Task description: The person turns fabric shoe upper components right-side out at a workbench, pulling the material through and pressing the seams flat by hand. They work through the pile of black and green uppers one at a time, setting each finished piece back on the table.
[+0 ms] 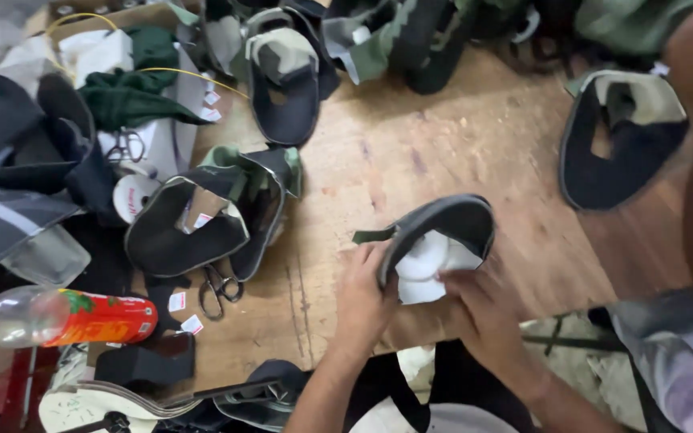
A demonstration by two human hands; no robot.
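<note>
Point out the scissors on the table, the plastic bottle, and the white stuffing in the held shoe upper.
scissors (pixel 220 290), head view, handle loops.
plastic bottle (pixel 98 318), head view, red label.
white stuffing (pixel 425 265), head view, centre.

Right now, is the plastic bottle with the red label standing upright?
No. The plastic bottle lies on its side at the left edge of the wooden table, near the scissors.

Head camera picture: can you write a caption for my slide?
Two hands stuff white paper into a dark shoe upper.

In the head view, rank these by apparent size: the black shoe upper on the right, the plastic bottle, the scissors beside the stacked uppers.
1. Black shoe upper, largest.
2. Plastic bottle; it lies nearer the camera, so the gap is unsure.
3. Scissors, clearly smallest.
</note>
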